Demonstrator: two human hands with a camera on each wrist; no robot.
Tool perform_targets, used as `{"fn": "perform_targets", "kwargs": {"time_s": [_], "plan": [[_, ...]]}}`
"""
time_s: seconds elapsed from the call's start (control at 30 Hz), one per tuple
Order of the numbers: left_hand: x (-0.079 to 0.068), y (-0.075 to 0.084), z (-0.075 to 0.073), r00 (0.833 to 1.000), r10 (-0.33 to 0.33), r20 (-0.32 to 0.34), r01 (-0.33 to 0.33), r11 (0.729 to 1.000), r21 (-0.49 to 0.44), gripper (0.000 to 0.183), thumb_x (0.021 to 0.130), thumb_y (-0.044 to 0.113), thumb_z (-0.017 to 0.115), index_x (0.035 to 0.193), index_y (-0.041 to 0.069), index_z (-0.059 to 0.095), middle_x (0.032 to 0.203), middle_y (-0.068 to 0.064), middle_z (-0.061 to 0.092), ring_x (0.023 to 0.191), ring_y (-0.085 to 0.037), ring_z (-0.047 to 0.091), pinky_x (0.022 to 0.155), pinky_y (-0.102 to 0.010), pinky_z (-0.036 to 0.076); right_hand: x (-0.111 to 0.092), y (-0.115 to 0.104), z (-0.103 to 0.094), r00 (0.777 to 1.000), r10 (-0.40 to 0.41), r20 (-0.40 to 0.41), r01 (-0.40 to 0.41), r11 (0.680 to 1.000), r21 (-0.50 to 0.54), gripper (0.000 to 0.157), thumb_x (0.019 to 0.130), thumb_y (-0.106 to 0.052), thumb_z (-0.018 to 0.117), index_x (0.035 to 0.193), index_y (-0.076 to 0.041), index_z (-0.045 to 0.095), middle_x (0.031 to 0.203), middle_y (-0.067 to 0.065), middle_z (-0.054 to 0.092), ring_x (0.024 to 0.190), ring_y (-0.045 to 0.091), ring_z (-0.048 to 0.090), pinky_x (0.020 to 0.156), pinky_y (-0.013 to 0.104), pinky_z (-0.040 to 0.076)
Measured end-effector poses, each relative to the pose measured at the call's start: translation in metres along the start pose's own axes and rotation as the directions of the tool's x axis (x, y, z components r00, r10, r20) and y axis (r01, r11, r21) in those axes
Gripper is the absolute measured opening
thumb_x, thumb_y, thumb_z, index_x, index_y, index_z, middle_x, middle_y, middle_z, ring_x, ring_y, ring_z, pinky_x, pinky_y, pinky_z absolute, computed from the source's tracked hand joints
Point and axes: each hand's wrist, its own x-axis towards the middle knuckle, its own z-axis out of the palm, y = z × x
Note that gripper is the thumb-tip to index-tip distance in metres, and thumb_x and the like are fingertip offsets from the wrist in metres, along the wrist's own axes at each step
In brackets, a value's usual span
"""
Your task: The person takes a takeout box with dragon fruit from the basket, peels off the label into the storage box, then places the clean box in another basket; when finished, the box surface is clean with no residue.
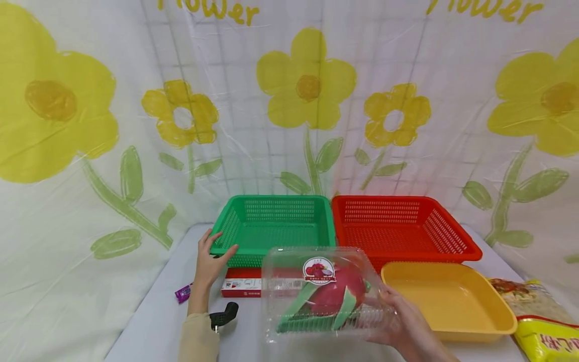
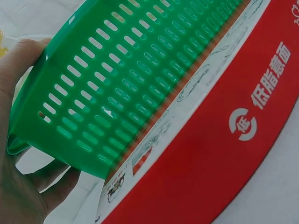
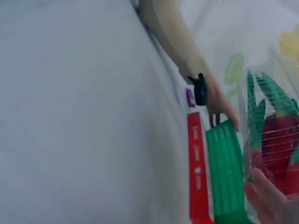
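In the head view, my right hand (image 1: 402, 319) grips the right end of a clear plastic box (image 1: 276, 281) holding a red dragon fruit (image 1: 332, 291) with green scales. A round label sits on its lid. The box is tilted and held above the table, in front of the baskets. My left hand (image 1: 209, 261) is at the near left corner of a green basket (image 1: 280, 234). Its fingers and thumb (image 2: 23, 58) straddle the rim there in the left wrist view. In the right wrist view, right fingertips (image 3: 261, 186) press the clear box's side.
A red-and-white pasta box (image 1: 242, 286) lies before the green basket, partly hidden. Right of it stand a red basket (image 1: 384, 241) and a yellow tub (image 1: 448, 296). Food bags (image 1: 549, 339) lie at far right, a purple packet (image 1: 183, 293) at left. A flowered curtain (image 1: 244, 100) hangs behind.
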Motion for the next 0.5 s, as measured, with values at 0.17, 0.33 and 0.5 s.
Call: {"fn": "perform_targets", "kwargs": {"time_s": [0.17, 0.33, 0.5], "plan": [[-0.001, 0.0, 0.001, 1.0, 0.012, -0.006, -0.012, 1.0, -0.019, 0.068, 0.086, 0.03, 0.076, 0.142, 0.003, 0.047, 0.161, -0.013, 0.016, 0.148, -0.037, 0.013, 0.113, -0.064, 0.019, -0.004, 0.012, 0.006, 0.996, 0.081, -0.044, -0.083, 0.995, -0.046, 0.074, 0.105, -0.033, 0.039, 0.155, 0.002, -0.003, 0.136, 0.018, 0.051, 0.105, 0.033, 0.062, 0.09, 0.056, 0.052], [-0.001, 0.0, 0.001, 1.0, 0.007, -0.01, -0.008, 1.0, -0.022, 0.068, 0.086, 0.03, 0.076, 0.142, 0.004, 0.047, 0.161, -0.012, 0.016, 0.148, -0.036, 0.012, 0.113, -0.064, 0.018, -0.007, 0.025, 0.008, 0.993, 0.081, -0.091, -0.092, 0.988, -0.125, 0.074, 0.103, -0.034, 0.044, 0.153, 0.007, 0.008, 0.136, 0.031, 0.051, 0.108, 0.032, 0.059, 0.085, 0.058, 0.053], [-0.001, -0.001, 0.0, 1.0, 0.005, -0.013, -0.005, 1.0, -0.017, 0.069, 0.086, 0.03, 0.076, 0.143, 0.004, 0.047, 0.161, -0.011, 0.016, 0.148, -0.036, 0.012, 0.113, -0.064, 0.018, -0.01, 0.041, 0.007, 0.991, 0.066, -0.113, -0.078, 0.992, -0.1, 0.068, 0.102, -0.032, 0.047, 0.149, 0.009, 0.022, 0.125, 0.022, 0.063, 0.101, 0.031, 0.064, 0.083, 0.053, 0.055]]}}
